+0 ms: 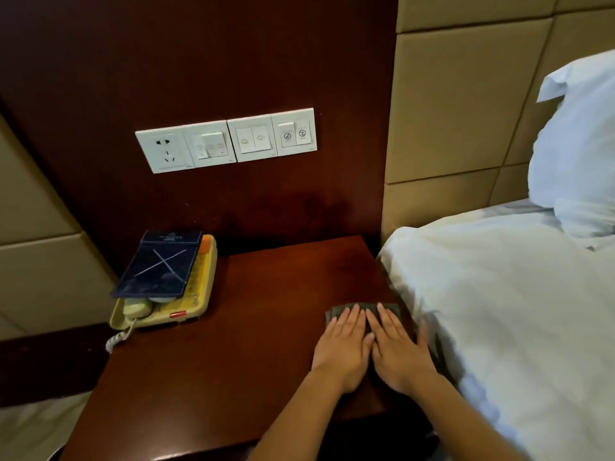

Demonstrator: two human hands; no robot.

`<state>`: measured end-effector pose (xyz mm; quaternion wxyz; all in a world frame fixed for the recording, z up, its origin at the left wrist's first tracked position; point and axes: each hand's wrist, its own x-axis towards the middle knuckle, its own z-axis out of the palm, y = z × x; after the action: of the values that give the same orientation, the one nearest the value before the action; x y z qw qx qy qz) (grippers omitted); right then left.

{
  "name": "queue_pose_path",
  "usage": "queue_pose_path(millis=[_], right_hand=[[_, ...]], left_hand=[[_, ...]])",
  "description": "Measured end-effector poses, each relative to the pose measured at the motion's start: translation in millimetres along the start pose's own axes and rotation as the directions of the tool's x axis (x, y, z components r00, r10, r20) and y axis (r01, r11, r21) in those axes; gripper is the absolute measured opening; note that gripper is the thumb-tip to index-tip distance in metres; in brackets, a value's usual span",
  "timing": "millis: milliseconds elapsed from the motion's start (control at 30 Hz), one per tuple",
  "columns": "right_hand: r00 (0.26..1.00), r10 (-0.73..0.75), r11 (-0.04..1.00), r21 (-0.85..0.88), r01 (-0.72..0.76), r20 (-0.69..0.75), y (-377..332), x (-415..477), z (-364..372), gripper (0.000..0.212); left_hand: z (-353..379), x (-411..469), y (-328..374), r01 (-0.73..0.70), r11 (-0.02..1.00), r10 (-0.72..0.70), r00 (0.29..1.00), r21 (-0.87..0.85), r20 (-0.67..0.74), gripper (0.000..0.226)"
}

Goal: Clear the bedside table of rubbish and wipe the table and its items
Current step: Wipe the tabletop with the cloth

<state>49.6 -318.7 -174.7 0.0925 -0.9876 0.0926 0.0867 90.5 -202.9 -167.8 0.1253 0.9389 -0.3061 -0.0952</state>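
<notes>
my left hand (pixel 342 349) and right hand (pixel 399 352) lie flat, fingers straight, side by side, pressing a dark grey cloth (pixel 332 316) onto the bedside table (pixel 259 327) near its 3 o'clock edge, beside the bed (pixel 499 311); at 10 o'clock sits the telephone (pixel 199 291) under a dark blue folder (pixel 159 267)

The dark bedside table (pixel 253 327) carries a grey cloth (pixel 339 311), flat under the left hand (pixel 342 351) and right hand (pixel 399 354). A beige telephone (pixel 186 304) lies well left of them, farther back.
</notes>
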Motion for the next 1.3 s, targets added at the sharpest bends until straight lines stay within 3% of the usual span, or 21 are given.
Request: queue_pose_path(millis=[67,133,200,500,833,1167,1300], right_hand=[[1.0,-0.006,1.0,0.013,0.007,-0.013,-3,34,-7,0.055],[1.0,-0.016,0.999,0.028,0.017,-0.02,-7,70,-13,0.054],[0.999,-0.023,0.998,0.051,0.024,-0.024,-11,106,-18,0.054],[0.998,0.0,0.998,0.057,0.004,-0.066,-21,228,-34,0.052],[0.999,0.015,1.0,0.026,-0.014,-0.048,-43,225,-36,0.052],[0.967,-0.242,0.969,-0.029,0.244,0.078,-200,200,-11,0.058],[0.956,-0.27,0.951,-0.125,0.284,0.119,-208,182,-10,0.075]], left_hand=[[-5,28,-12,0.025,1.0,-0.025,1.0,-0.005,-0.011,0.101],[-13,61,-28,0.045,0.999,-0.045,0.999,0.002,0.001,0.068],[-19,95,-46,0.06,0.998,-0.06,0.998,0.007,0.009,0.053],[-45,199,-99,0.061,0.997,-0.059,0.997,0.04,-0.05,0.051],[-55,192,-120,0.055,0.997,-0.056,0.998,0.051,0.01,0.052],[-92,89,-237,0.339,0.937,-0.347,0.932,0.082,0.109,0.053],[-89,66,-230,0.42,0.907,-0.42,0.907,0.012,0.007,0.055]])
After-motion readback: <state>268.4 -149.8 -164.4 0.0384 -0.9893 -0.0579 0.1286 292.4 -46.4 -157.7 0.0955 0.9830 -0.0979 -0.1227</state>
